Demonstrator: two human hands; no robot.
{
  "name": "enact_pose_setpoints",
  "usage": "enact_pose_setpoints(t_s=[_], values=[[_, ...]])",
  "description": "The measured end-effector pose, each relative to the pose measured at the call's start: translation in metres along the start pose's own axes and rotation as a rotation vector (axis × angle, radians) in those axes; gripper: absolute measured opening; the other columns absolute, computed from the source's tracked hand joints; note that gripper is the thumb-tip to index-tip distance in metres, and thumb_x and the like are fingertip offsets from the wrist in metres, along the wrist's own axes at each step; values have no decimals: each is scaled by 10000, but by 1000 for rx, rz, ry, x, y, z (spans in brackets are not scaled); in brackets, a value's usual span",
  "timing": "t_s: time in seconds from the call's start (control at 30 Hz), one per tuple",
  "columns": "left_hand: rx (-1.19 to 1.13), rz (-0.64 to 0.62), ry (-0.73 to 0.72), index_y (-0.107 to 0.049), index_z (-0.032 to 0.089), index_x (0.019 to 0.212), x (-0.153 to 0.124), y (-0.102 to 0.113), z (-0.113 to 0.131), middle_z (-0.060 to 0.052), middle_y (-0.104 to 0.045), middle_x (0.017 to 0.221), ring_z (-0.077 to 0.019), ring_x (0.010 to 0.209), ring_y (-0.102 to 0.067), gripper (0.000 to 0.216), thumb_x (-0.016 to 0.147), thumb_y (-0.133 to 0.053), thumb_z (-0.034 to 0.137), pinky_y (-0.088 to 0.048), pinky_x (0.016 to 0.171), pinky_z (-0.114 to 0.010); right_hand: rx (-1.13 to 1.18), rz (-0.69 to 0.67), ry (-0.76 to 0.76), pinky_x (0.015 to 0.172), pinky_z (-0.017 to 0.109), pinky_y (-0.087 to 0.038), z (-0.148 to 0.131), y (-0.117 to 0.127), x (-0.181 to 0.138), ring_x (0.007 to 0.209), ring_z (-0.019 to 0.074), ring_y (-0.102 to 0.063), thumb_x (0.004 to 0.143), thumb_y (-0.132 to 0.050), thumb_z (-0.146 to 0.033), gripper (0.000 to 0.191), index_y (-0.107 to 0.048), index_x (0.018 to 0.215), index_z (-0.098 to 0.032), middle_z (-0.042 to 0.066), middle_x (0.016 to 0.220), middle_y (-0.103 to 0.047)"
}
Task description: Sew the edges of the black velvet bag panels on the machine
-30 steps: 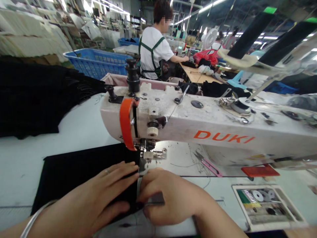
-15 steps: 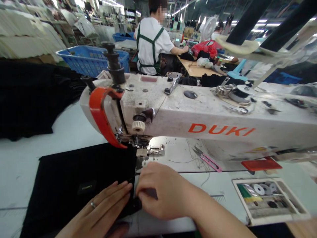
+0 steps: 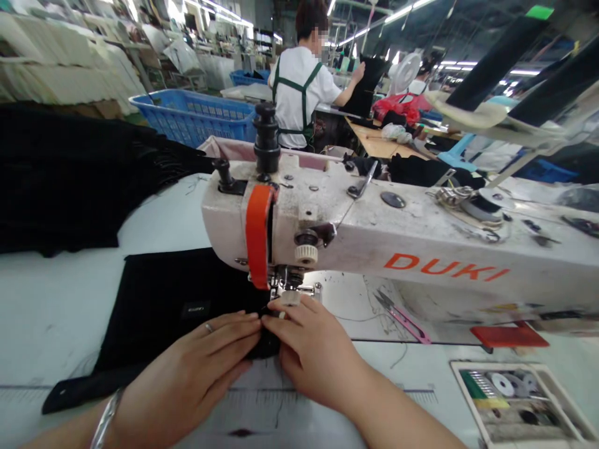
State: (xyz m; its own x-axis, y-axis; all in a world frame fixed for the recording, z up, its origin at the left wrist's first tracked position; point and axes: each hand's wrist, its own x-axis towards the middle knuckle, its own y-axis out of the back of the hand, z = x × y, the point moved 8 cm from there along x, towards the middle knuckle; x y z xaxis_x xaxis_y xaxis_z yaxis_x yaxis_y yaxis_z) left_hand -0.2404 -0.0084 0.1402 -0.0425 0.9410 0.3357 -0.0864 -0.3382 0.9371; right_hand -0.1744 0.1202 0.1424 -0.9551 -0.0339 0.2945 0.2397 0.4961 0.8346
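Head view: someone at a sewing machine (image 3: 355, 237), and the branding is hard to miss.
Machine brand: DUKI lettering (image 3: 444, 268), big orange slanted capitals along the side of the white arm.
Fabric: black piece (image 3: 150, 312), lying on the pale worktop (image 3: 60, 312) left of the needle area, its near right corner under both hands.
Fabric label: small dark patch (image 3: 196, 309) with pale lettering, too tiny for me to read.
Left hand (image 3: 201, 368): laid out flattish on the fabric, fingers together and nearly straight, not gripping.
Right hand (image 3: 322, 355): fingers bent at the fabric's edge, tips just beside the left's; can't tell if it's pinching.
Worktop markings: ruler scale (image 3: 423, 395) near the front, numbers not legible.
Right side: pink-handled snips (image 3: 405, 318) under the arm, then a parts tray (image 3: 470, 408) with bobbins (image 3: 502, 384).
Far left: heap of black cloth (image 3: 70, 181).
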Motion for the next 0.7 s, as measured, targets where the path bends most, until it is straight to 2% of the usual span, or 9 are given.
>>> enact_pose_setpoints(t_s=[0.17,0.37,0.47,0.6,0.7], values=[[-65,26,-6,-658,211,1352,14,-4,-19,-24,-719,1376,-176,1278,-671,334,1042,-539,238,-550,1126,-323,-48,-11,-142,877,421,-574,12,-4,3,1011,284,-634,828,-540,-82,527,-689,1322,-189,119,1133,-705],[-119,118,-33,-718,180,1258,27,-7,-36,-76,-758,1285,-212,1224,-701,291,1047,-522,227,-575,1105,-367,-65,-14,-173,898,447,-579,17,-7,9,1018,300,-673,838,-523,-97,533,-674,1345,-166,133,1135,-731],[-185,91,-52,-719,184,1273,34,-9,-48,-90,-754,1291,-226,1233,-695,290,1039,-553,229,-563,1121,-391,-41,31,-152,895,438,-578,15,-5,9,1020,296,-670,828,-520,-86,516,-685,1310,-168,127,1116,-730],[-236,41,-148,-729,243,1285,39,-5,-65,-51,-768,1278,-206,1211,-701,285,1058,-560,282,-564,1109,-362,14,206,-146,825,387,-570,16,11,5,968,271,-643,873,-505,-82,369,-705,1177,-149,126,1060,-695],[-288,58,-170,-751,281,1255,38,2,-78,-40,-782,1238,-199,1185,-702,263,1058,-580,313,-570,1087,-349,-81,271,-202,796,376,-542,25,20,6,928,265,-624,935,-525,-113,192,-697,1009,-151,110,977,-674]])
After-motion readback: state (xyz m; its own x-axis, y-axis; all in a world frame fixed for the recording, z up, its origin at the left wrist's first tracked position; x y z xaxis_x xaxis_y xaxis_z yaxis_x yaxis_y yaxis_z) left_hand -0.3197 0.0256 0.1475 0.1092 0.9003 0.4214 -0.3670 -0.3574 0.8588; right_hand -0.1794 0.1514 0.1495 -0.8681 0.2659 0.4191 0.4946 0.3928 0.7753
